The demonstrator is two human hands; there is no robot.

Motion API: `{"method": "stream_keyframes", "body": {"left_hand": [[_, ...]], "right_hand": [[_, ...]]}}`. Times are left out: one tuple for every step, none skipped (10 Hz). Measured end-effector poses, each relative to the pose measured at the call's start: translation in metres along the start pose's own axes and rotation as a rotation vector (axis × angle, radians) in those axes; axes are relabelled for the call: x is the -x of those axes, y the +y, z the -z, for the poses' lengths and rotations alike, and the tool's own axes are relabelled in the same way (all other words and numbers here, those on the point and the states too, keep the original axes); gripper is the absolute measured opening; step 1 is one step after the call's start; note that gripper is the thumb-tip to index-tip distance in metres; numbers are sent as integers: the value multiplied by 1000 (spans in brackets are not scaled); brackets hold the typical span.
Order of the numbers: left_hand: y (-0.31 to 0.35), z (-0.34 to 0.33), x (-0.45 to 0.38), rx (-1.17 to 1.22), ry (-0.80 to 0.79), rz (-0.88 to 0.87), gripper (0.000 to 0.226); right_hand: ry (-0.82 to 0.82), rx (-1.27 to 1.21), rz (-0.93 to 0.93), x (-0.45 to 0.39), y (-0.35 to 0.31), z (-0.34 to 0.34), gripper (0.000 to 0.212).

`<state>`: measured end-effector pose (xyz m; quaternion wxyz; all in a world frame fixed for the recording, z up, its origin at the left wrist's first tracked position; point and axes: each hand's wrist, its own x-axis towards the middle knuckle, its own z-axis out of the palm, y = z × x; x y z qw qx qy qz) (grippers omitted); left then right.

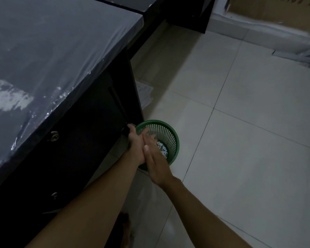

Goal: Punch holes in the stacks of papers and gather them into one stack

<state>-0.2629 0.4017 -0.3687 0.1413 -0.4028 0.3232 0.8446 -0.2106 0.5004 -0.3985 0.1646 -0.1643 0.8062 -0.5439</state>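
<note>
My left hand (135, 147) reaches over the rim of a green mesh wastebasket (174, 138) on the floor. Its fingers curl around a small black object (126, 131) that is hard to make out against the dark desk. My right hand (156, 163) is flat, holds nothing, and lies against the left hand over the basket. Small white paper bits (162, 149) lie in the basket's bottom. Some printed sheets of paper (145, 93) lie on the floor behind the desk's side panel.
A dark desk (52, 56) covered in clear plastic film fills the left, with drawers and metal knobs (53, 136) below. Pale floor tiles (249, 140) spread to the right. A wrapped cardboard item (276, 13) stands at the far right.
</note>
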Motion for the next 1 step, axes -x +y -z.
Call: {"method": "stream_keyframes", "body": {"left_hand": [[0,3,3,58,-34,7,101]], "right_hand": [[82,-88,-242,-15,13,-7,76]]}}
